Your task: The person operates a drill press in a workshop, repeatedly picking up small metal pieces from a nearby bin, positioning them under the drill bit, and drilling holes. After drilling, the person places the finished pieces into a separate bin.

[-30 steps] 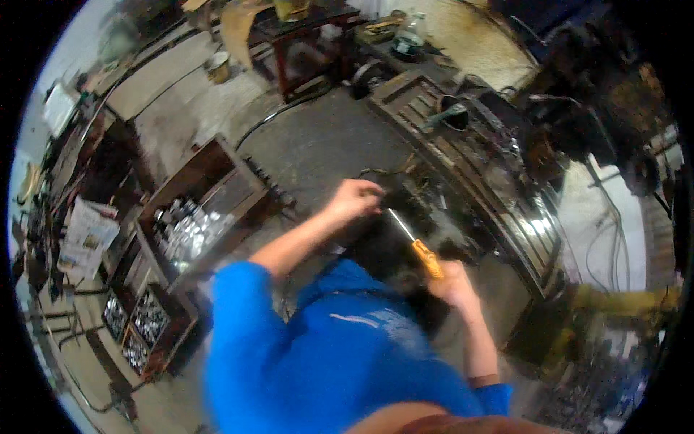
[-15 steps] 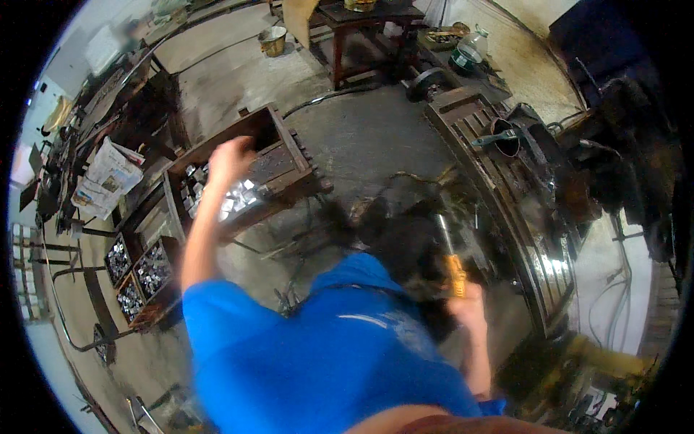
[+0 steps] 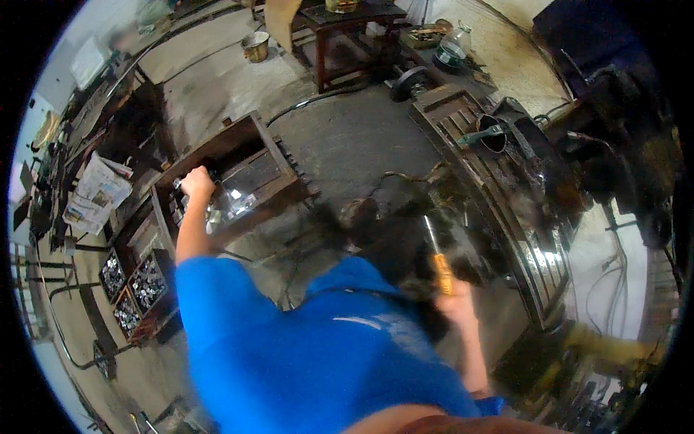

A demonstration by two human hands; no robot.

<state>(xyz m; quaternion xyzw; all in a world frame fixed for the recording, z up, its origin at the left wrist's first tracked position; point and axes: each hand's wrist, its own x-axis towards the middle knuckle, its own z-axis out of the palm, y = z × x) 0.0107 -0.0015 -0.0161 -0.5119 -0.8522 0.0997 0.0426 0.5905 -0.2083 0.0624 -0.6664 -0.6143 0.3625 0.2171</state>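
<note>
My left hand [image 3: 197, 184] reaches down into an open wooden tray [image 3: 278, 189], over the shiny metal pieces [image 3: 237, 202] in its left part. Its fingers are curled in, with dark and shiny bits beside them; what they hold, if anything, I cannot make out. Lower on the right, my right hand [image 3: 455, 304] is wrapped round a yellow-handled tool [image 3: 442, 275] with a straight metal shaft, like a screwdriver. The shaft points up and away from me. Darker boards show in the tray's far right part.
Left of my arm, a divided box [image 3: 150, 282] holds many small metal pieces. A folded newspaper [image 3: 97, 192] hangs above it. A long slatted metal frame [image 3: 499, 195] runs along the right, with a green-handled pan [image 3: 494, 136] on it. Farther off stand a bucket [image 3: 255, 47] and a dark table [image 3: 347, 16].
My left hand has come down among the metal pieces in the tray, its fingers now curled. My right hand still holds the yellow-handled tool. The whole view has shifted slightly.
</note>
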